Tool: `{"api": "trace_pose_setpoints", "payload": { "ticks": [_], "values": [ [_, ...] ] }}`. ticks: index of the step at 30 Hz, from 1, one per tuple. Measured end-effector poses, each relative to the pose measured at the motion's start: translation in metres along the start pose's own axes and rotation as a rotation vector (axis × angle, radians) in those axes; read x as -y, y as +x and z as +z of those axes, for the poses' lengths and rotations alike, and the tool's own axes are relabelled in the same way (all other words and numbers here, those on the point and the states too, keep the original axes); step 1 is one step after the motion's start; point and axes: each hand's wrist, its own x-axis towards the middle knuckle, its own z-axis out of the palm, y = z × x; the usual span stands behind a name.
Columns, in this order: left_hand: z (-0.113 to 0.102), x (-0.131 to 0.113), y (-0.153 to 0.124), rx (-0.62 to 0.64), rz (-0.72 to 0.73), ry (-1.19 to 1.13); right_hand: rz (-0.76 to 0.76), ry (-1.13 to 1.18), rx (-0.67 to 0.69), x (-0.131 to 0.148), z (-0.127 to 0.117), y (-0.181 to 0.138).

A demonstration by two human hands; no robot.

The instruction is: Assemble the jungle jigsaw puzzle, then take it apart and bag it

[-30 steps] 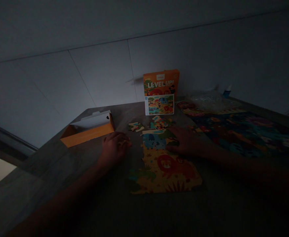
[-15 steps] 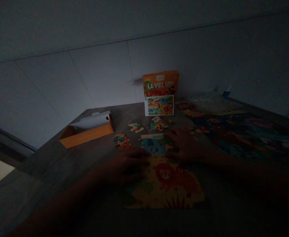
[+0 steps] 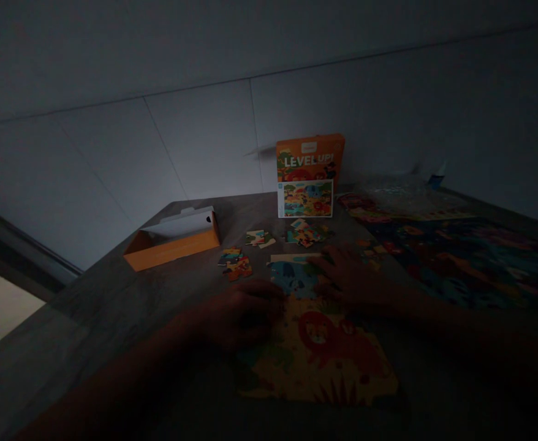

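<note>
The scene is very dark. A partly built jigsaw puzzle with a red lion and a blue elephant lies on the grey table. My left hand rests at the puzzle's left edge, its fingers curled and too dark to read. My right hand lies flat on the puzzle's upper right part, fingers stretched toward the elephant. A small cluster of loose pieces sits just beyond my left hand. More loose pieces and another pile lie farther back.
An orange puzzle box stands upright against the white wall. An open orange box tray lies at the left. A larger dark puzzle covers the right side, with crumpled clear plastic behind it. The table edge falls away at the left.
My left hand moved from the loose pieces at the left over to the puzzle's left edge, uncovering a small cluster of pieces. The camera view shifted slightly. My right hand stayed put.
</note>
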Motion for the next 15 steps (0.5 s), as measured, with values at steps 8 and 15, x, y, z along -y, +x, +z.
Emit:
{"api": "trace_pose_setpoints", "payload": {
  "ticks": [8, 15],
  "values": [
    [0.002, 0.040, -0.003, -0.448, -0.831, 0.392, -0.013, 0.033, 0.006, -0.004, 0.001, -0.001],
    [0.003, 0.046, -0.005, -0.330, -0.858, 0.450, -0.013, 0.038, 0.000, -0.003, 0.001, -0.001]
  ]
}}
